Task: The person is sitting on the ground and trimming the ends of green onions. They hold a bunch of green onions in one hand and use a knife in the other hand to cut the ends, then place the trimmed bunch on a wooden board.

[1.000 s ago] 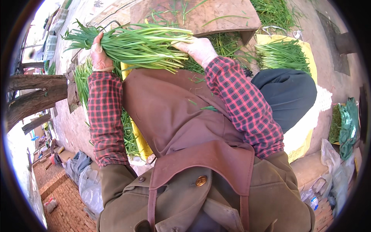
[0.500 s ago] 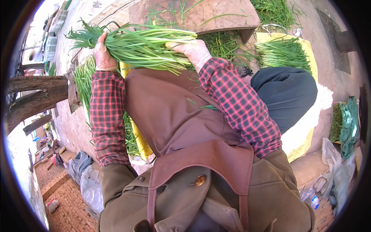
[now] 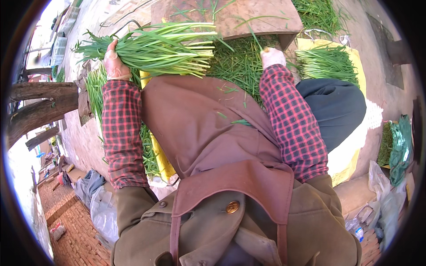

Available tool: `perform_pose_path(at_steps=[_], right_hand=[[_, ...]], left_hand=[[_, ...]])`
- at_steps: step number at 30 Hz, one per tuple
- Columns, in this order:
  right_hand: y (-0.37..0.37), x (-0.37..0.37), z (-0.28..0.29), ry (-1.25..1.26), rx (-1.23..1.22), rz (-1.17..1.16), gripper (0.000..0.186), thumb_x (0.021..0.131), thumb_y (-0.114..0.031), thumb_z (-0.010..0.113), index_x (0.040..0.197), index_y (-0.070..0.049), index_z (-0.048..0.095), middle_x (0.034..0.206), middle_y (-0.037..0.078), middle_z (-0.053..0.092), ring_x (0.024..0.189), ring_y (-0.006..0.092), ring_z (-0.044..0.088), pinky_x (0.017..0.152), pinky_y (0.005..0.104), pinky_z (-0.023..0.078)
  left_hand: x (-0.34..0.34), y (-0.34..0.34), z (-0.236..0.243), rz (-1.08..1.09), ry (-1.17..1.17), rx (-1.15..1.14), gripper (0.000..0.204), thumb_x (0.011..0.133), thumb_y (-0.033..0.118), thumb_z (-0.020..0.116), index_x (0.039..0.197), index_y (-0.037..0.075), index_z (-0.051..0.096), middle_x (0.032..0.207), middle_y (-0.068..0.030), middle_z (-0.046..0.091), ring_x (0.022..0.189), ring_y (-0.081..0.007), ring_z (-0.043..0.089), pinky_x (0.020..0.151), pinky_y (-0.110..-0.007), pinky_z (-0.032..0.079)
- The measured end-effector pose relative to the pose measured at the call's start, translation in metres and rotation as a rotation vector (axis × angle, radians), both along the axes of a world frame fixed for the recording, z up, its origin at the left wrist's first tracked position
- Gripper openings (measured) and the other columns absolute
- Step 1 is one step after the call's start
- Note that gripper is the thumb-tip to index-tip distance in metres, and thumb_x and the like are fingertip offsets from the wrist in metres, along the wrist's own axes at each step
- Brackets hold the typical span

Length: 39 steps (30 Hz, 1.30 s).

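Head: left grip [image 3: 115, 64] wraps greens [image 3: 166, 49], right grip [image 3: 273, 58] pinches leaf [image 3: 255, 39].

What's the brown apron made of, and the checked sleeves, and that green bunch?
The green bunch looks like fresh plant stalks: glossy, pale-ended. The brown apron seems leather or imitation leather, smooth with stitched edges. The checked sleeves look like matt woven cloth, wrinkled softly; fibre unclear.

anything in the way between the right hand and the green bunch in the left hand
Nothing visible blocks the gap between the right hand and the green bunch; the loose clippings there appear to lie lower.
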State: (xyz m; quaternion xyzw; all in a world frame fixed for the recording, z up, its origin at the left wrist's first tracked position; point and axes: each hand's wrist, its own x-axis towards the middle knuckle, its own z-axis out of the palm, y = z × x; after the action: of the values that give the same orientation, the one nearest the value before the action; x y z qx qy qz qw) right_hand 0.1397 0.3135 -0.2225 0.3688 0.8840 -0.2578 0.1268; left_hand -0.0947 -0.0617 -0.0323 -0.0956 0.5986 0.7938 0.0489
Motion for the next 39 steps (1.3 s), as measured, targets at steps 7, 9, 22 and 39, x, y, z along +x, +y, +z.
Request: perform_pose_path(at_steps=[7,9,22,39], right_hand=[[-0.089,0.005,0.147,0.543,-0.511,0.103,0.040,0.089,-0.039,0.054,0.113,-0.010,0.068,0.078,0.003,0.071,0.057,0.0105,0.062,0.061,0.0249,0.048],[-0.102,-0.003,0.154,0.562,-0.936,-0.106,0.033,0.088,-0.029,0.064,0.111,-0.004,0.068,0.068,0.006,0.067,0.043,0.0106,0.053,0.043,0.0245,0.041],[-0.107,-0.023,0.139,0.778,-1.451,-0.393,0.023,0.084,-0.017,0.071,0.100,-0.001,0.072,0.051,0.000,0.051,0.033,0.0084,0.036,0.034,0.0243,0.025],[-0.129,-0.020,0.152,0.233,-0.657,0.198,0.049,0.088,-0.047,0.056,0.104,-0.003,0.065,0.060,0.005,0.065,0.045,0.0141,0.060,0.048,0.0292,0.050]], left_hand=[[0.000,-0.012,-0.005,-0.004,-0.014,0.024,0.021,0.085,0.016,0.065,0.099,0.000,0.063,0.094,-0.0119,0.067,0.082,-0.0256,0.065,0.076,-0.038,0.055],[0.003,-0.004,-0.003,0.007,0.009,0.019,0.020,0.083,0.014,0.067,0.097,-0.001,0.063,0.092,-0.0109,0.066,0.080,-0.0244,0.065,0.073,-0.036,0.054],[0.003,0.000,-0.010,-0.026,-0.056,-0.001,0.021,0.084,0.015,0.066,0.098,-0.001,0.063,0.093,-0.0110,0.066,0.081,-0.0250,0.064,0.074,-0.037,0.054],[-0.008,-0.022,-0.041,0.137,-0.128,0.050,0.023,0.087,0.012,0.057,0.102,-0.005,0.058,0.100,-0.0180,0.065,0.086,-0.0312,0.066,0.081,-0.043,0.055]])
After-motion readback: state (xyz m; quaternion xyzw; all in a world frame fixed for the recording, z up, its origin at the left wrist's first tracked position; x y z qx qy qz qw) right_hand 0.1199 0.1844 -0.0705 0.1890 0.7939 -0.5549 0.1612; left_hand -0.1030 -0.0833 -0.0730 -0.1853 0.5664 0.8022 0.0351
